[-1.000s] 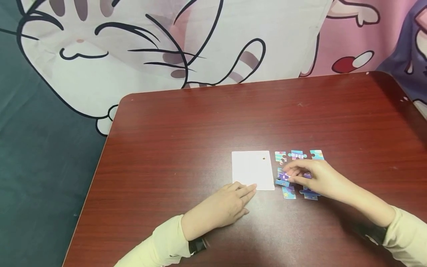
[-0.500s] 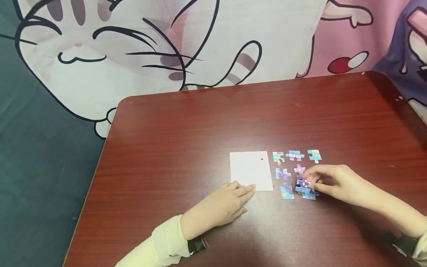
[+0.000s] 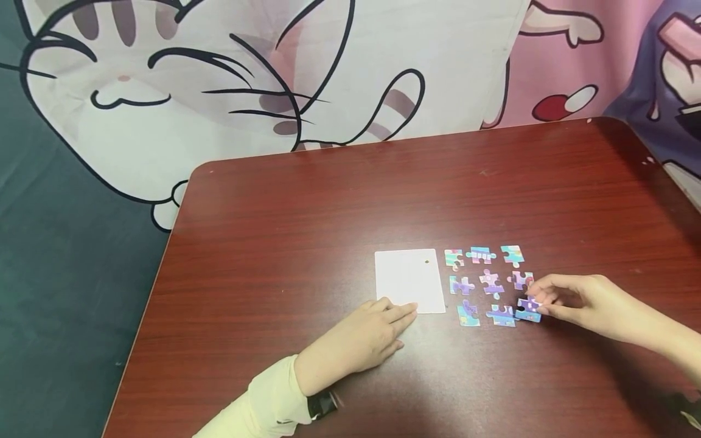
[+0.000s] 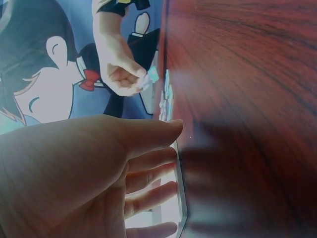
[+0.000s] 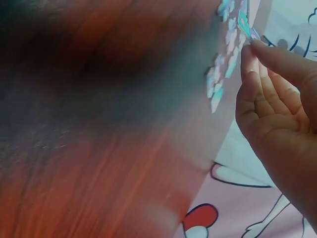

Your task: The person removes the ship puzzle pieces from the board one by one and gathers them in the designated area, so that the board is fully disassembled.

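My left hand rests with extended fingers on the near edge of a white square board that has a small dark spot near its far right corner. In my right hand, thumb and fingertips pinch a blue-and-purple jigsaw puzzle piece. The right wrist view also shows this puzzle piece at the fingertips. In the left wrist view the pinched piece is above table level. Just right of the board, loose jigsaw pieces lie in rough rows, slightly apart from one another.
All of this sits on a reddish-brown wooden table. Past its far edge hangs a white cloth printed with a cartoon cat, with a pink printed cloth at the right.
My right hand has moved right across the loose pieces with its pinched piece, to the near right end of the rows. Pieces formerly covered now show. My left hand stays on the board.
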Motion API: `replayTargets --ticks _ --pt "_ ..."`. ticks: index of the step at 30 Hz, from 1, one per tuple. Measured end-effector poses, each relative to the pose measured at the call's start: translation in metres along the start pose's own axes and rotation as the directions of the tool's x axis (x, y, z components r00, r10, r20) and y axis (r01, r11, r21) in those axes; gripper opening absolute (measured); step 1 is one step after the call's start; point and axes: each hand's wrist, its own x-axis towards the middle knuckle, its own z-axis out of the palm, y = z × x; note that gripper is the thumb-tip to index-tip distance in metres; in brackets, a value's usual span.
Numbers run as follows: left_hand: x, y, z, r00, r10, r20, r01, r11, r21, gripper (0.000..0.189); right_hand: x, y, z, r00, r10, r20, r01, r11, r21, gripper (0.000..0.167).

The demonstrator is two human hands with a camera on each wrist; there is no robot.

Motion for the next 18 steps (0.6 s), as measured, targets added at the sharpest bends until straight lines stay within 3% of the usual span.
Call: replayTargets --ticks 18 --pt "-0.001 0.0 0.002 1.0 0.005 -0.016 -0.004 1.0 0.019 0.054 -0.012 0.02 0.002 0.998 0.052 0.041 -0.055 0.996 0.064 0.038"
